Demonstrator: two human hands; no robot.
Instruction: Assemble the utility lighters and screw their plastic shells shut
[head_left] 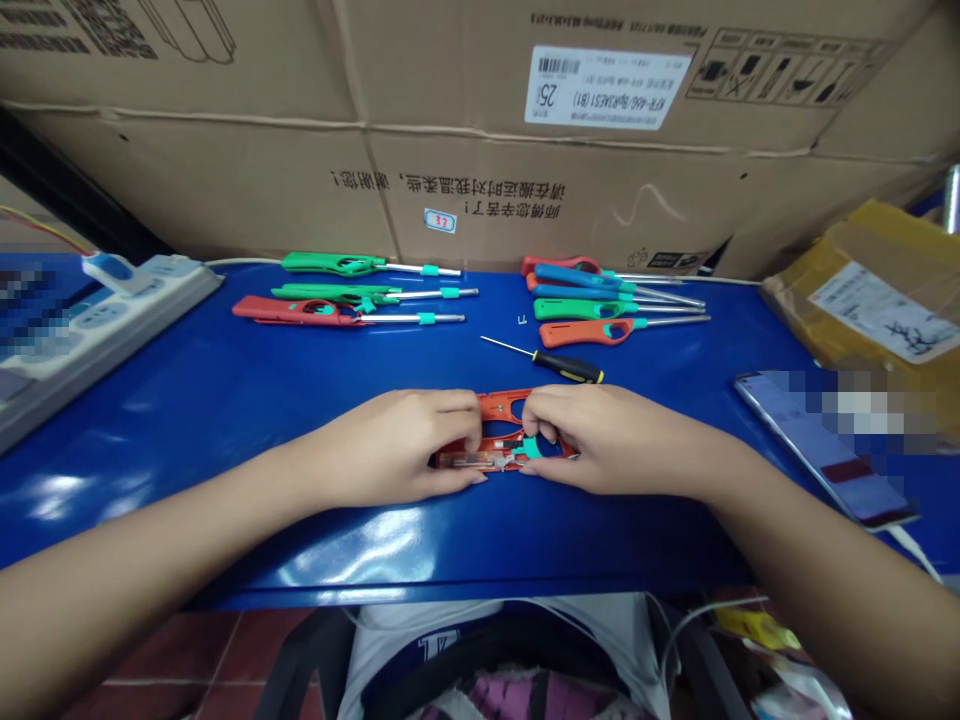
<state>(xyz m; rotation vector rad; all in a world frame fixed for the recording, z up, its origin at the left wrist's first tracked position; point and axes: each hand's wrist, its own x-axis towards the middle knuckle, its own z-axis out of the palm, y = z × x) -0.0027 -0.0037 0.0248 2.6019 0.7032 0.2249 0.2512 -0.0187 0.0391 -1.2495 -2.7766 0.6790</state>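
Note:
Between my hands lies an opened orange-red gas lighter (491,443), its inner parts exposed. One half-shell (501,406) sits behind the half that carries a clear fuel tank (469,461) and a teal trigger (531,447). My left hand (420,440) closes round the left end of the lighter, fingers curled over the tank side. At the trigger, my right hand (592,435) has thumb and fingers bent in a pinch; the fingertips partly cover the parts there. Just behind my hands rests a black-and-yellow screwdriver (568,367), untouched.
Green and red lighters (296,311) lie at the back left. Red, blue, green and orange ones (577,332) lie at the back right. A power strip (105,325) is far left, a phone (817,450) and taped parcel (877,290) right. A cardboard box (450,150) walls the back.

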